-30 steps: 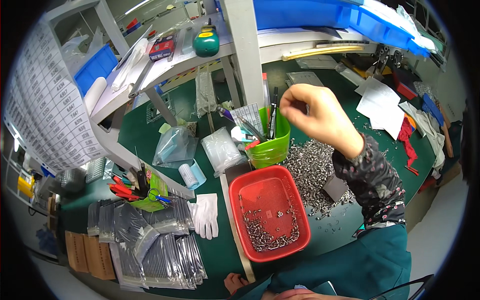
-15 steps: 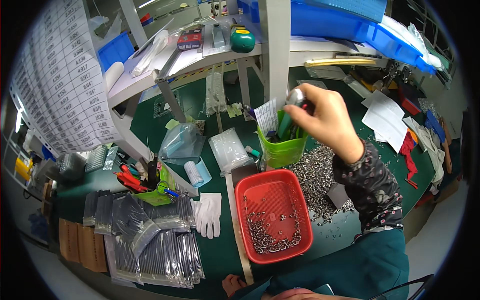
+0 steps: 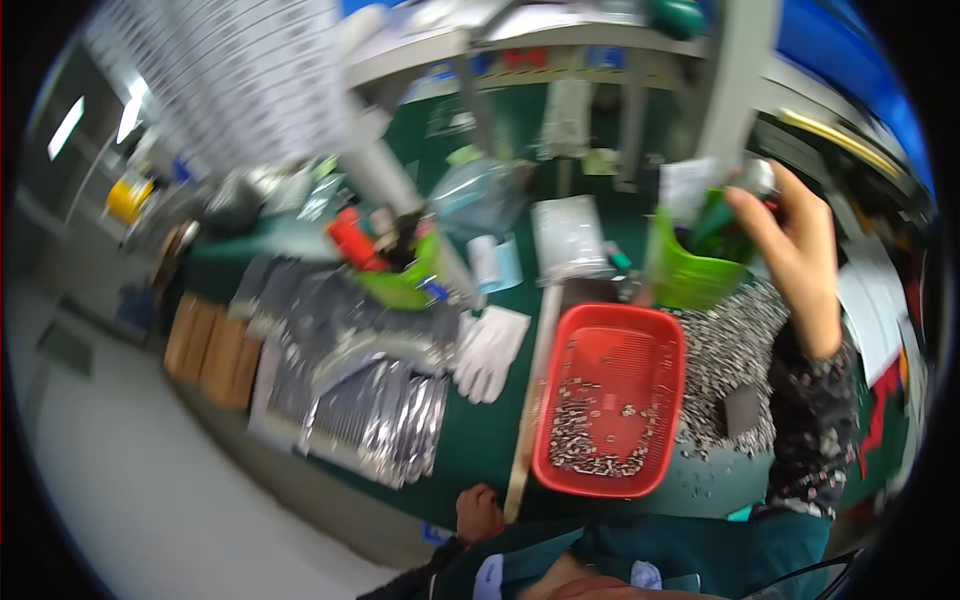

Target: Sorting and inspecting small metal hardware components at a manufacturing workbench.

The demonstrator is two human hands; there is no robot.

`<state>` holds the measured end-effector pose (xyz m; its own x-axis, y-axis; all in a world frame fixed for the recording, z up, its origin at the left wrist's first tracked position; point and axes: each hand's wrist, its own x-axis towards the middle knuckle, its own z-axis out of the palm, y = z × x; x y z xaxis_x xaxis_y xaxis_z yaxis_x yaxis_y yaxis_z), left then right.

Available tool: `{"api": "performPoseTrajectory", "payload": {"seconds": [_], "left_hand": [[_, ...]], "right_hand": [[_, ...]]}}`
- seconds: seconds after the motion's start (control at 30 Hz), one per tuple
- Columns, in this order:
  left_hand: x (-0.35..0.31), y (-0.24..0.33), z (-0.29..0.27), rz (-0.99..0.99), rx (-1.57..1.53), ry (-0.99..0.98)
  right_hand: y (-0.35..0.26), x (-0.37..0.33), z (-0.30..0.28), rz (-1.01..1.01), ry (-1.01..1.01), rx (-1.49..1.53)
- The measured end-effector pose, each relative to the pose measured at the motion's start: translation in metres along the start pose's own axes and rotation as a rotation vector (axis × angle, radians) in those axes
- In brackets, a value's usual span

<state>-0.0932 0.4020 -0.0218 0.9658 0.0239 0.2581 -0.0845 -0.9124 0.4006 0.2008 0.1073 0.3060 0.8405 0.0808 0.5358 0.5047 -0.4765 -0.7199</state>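
Note:
My right hand [image 3: 800, 250] is closed around a silver-ended tool [image 3: 760, 177], whose exact kind is blurred. It is held at the mouth of a bright green bin [image 3: 695, 275], which also has a paper slip and other tools in it. My left hand [image 3: 479, 513] rests at the table's front edge by a wooden strip [image 3: 527, 440], fingers curled, with nothing visible in them. Between the hands stands a red plastic basket [image 3: 610, 487] with small metal parts [image 3: 585, 440] gathered mostly in its near end.
Loose metal parts [image 3: 715, 345] are heaped right of the basket, with a small grey block [image 3: 741, 411] on them. White gloves [image 3: 492, 352], bagged grey pieces [image 3: 370, 410] and a second green bin [image 3: 400, 287] with red-handled tools lie left. A shelf post [image 3: 735, 95] rises behind the bin.
The view has swung left, so everything appears farther right and blurred. My right hand stays on the silver-ended tool at the green bin. More of my left hand and forearm shows.

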Motion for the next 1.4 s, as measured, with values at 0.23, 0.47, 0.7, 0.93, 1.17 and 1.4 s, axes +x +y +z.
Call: {"api": "performPoseTrajectory", "payload": {"seconds": [0.23, 0.47, 0.7, 0.93, 1.17, 1.4], "left_hand": [[0.005, 0.008, -0.001, -0.066, 0.013, 0.043], [0.008, 0.012, -0.009, -0.04, -0.031, 0.039], [0.026, 0.03, -0.04, 0.139, -0.306, 0.073], [0.16, 0.022, -0.189, 0.57, -0.003, 0.342], [0.306, -0.001, -0.284, 0.613, 0.049, 0.59], [0.406, -0.013, -0.284, 0.379, -0.135, -0.078]], "right_hand": [[0.001, -0.022, -0.001, -0.09, -0.048, -0.021], [-0.006, -0.058, -0.017, -0.271, 0.109, -0.163], [-0.048, -0.089, 0.001, -0.263, -0.183, -0.169], [-0.079, -0.093, 0.052, -0.369, -0.326, -0.206], [-0.106, -0.084, 0.076, -0.383, -0.411, -0.306], [-0.102, -0.097, 0.068, -0.228, -0.396, -0.393]]}}
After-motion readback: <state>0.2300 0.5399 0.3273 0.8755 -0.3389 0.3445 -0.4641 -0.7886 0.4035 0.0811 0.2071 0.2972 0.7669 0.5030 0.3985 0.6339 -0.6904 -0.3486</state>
